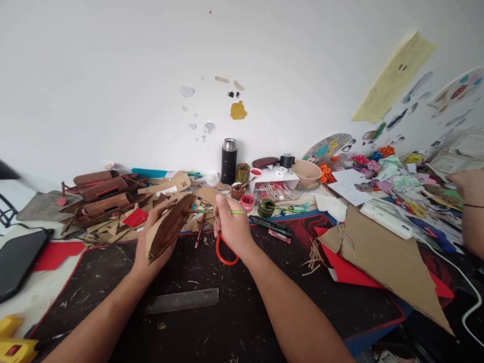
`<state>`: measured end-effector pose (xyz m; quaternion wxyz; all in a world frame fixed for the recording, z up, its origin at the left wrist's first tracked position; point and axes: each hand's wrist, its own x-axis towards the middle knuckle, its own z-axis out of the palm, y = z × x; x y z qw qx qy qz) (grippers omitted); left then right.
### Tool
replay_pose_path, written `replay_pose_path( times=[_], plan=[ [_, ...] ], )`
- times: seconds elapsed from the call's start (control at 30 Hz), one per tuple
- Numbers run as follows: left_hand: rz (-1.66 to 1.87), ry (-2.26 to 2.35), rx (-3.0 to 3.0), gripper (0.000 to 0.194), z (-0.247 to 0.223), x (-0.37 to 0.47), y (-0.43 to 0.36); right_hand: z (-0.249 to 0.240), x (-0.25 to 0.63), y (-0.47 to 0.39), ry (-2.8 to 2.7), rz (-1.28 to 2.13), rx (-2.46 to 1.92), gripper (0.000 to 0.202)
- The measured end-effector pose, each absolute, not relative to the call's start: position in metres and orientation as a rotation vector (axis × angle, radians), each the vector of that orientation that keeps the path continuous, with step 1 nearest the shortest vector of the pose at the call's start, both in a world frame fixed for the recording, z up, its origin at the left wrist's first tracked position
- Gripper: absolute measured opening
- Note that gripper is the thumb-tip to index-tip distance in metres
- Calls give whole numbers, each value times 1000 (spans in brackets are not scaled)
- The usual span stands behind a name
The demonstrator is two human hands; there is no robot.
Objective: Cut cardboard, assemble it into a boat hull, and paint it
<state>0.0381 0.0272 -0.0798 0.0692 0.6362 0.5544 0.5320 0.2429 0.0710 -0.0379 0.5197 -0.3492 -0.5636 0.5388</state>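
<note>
My left hand (149, 242) holds up a brown-painted cardboard piece (169, 226), tilted on edge above the dark cutting mat (212, 322). My right hand (232, 227) grips a thin green-handled brush (217, 212) that points left toward the cardboard. An orange scissor handle loop (226, 253) shows just under my right hand; whether the hand holds it I cannot tell. A metal ruler (181, 301) lies flat on the mat below both hands.
Brown cardboard models (102, 194) and scraps pile up at the back left. A black flask (229, 161), paint pots (247, 201) and a bowl (307, 173) stand behind. A big cardboard sheet (393, 262) lies right, another person's arm (471, 206) at the far right, and a yellow tool (13, 343) at the lower left.
</note>
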Motion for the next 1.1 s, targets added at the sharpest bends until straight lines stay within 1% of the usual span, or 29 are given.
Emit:
replay_pose_path(
  times=[0.23,0.47,0.6,0.7,0.77,1.0,1.1],
  plan=[
    [1589,1623,1917,41,-79,43,24,-41,243,72,-1386,1256,-846,57],
    [1559,1773,1840,43,-88,33,32,-25,242,65,-1334,1508,-759,63],
    [1577,1767,1867,47,-86,35,31,-27,243,65,-1368,1389,-786,62],
    [1586,1711,1944,42,-83,41,27,-34,244,69,-1388,1243,-834,59],
    [1599,1693,1966,39,-82,43,26,-37,245,72,-1376,1224,-840,59],
    [1592,1717,1844,41,-86,37,33,-27,240,65,-1342,1477,-768,63],
    [1635,1693,1826,41,-83,40,33,-27,240,64,-1358,1470,-753,61]
  ],
)
